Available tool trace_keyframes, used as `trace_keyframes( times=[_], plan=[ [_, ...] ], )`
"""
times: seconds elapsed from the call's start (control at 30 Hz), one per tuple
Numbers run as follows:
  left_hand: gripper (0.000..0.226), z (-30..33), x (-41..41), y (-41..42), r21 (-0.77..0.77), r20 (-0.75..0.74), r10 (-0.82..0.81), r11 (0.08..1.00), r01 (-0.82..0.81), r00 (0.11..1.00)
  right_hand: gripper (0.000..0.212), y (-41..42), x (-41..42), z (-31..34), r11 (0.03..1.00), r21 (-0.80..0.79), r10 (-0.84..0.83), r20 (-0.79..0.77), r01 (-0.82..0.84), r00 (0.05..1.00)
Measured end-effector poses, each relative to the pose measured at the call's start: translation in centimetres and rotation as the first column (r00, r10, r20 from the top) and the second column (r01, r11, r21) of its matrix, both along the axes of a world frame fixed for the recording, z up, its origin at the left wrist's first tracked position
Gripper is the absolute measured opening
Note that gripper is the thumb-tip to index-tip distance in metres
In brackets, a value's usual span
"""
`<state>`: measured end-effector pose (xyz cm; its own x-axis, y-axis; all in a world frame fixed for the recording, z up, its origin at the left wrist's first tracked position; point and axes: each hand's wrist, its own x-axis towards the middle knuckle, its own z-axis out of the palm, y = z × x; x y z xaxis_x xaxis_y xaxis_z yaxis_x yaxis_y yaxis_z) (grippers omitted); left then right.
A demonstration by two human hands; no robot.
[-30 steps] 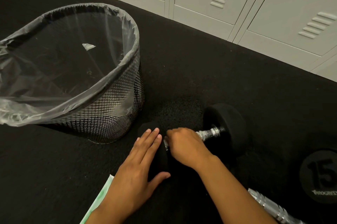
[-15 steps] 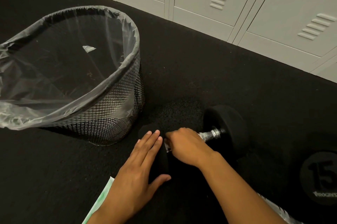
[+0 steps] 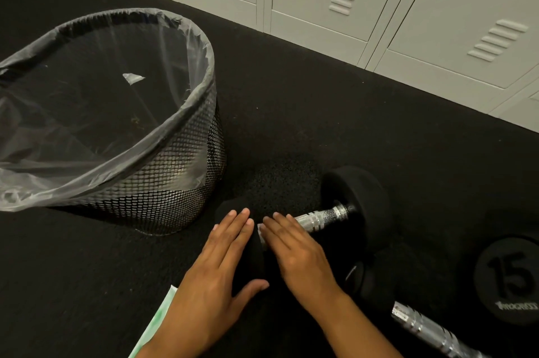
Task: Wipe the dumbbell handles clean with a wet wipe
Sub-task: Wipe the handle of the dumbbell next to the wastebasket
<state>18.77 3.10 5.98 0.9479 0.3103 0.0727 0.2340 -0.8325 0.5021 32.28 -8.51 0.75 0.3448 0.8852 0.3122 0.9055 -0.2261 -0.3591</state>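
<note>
My right hand (image 3: 297, 255) has just opened flat on the dumbbell handle (image 3: 323, 217), my left hand (image 3: 215, 267) lies flat on its end, so wiping may be finishing.

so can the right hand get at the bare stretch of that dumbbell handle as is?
Probably yes. The right hand lies on the near end of the handle, and nothing covers the shiny stretch up to the far head.

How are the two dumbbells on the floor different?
The near dumbbell has both hands on it: the left hand rests on one head, the right hand covers its handle. The other dumbbell lies untouched and shows a 15 on its head. Both have black heads and shiny metal handles.
</note>
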Motion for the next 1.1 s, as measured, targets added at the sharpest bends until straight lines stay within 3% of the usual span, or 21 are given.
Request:
trace_keyframes(
  times=[0.1, 0.27, 0.5, 0.67, 0.87, 1.0, 1.1],
  plan=[
    [0.08, 0.0, 0.0, 0.1, 0.01, 0.0, 0.0, 1.0, 0.0, 1.0, 0.032, -0.5, 1.8, 0.3, 0.999, 0.004, 0.047, 0.011, -0.047, 0.999],
    [0.08, -0.1, 0.0, 0.0, 0.002, 0.008, -0.001, 1.0, 0.001, 1.0, 0.032, 2.2, 0.0, 0.7, 0.989, -0.049, -0.138, -0.019, 0.137, 0.99],
    [0.079, -0.3, 0.1, 0.1, 0.011, 0.006, -0.007, 1.0, 0.007, 1.0, 0.032, -0.4, 1.8, 0.0, 0.998, 0.018, 0.058, -0.008, -0.058, 0.998],
    [0.081, -0.5, 0.0, 0.0, -0.009, 0.025, 0.005, 1.0, -0.005, 1.0, 0.028, 2.6, 0.1, 0.6, 0.991, -0.018, -0.131, -0.047, 0.131, 0.99],
    [0.08, -0.2, 0.0, 0.1, 0.016, -0.006, -0.005, 1.0, 0.005, 1.0, 0.032, -0.7, 1.6, -0.1, 0.997, 0.002, 0.081, 0.002, -0.081, 0.997],
    [0.082, -0.1, 0.0, 0.2, 0.038, -0.03, -0.009, 0.999, 0.01, 1.0, 0.012, 1.1, 2.3, 0.7, 0.998, -0.045, -0.037, -0.042, 0.035, 0.998],
    [0.083, -0.1, 0.0, 0.3, 0.046, -0.046, -0.012, 0.999, 0.014, 0.999, 0.018, 2.5, 0.6, 0.9, 0.99, -0.059, -0.128, -0.059, 0.125, 0.99]
  ],
)
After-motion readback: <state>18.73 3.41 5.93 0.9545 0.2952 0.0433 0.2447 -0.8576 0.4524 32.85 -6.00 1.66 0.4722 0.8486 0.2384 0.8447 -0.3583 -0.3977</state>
